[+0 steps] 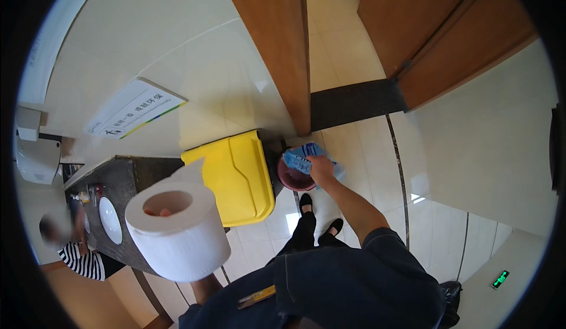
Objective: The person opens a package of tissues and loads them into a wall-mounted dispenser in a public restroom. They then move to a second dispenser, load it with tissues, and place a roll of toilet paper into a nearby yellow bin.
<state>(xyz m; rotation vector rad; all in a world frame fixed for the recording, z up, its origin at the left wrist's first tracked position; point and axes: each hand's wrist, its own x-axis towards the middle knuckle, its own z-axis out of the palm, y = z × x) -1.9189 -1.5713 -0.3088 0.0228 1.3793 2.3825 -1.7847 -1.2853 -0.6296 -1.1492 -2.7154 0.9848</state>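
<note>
A large white toilet paper roll (181, 245) is held up on my left hand (162, 212), whose fingertips show inside the cardboard-like core. The roll hides the rest of that hand, and a loose end of paper (190, 172) sticks up from its far side. My right hand (322, 168) grips a crumpled blue printed plastic wrapper (300, 157). The wrapper hangs over the rim of a dark red round bin (295, 181) on the floor and partly covers its opening.
Beside the bin stands a waste container with a yellow lid (239, 179). A dark stone counter with a white washbasin (110, 220) runs left, where a person in a striped top (82, 258) stands. Ahead, a wooden door (420, 28) stands ajar. A black bag (450, 302) lies behind right.
</note>
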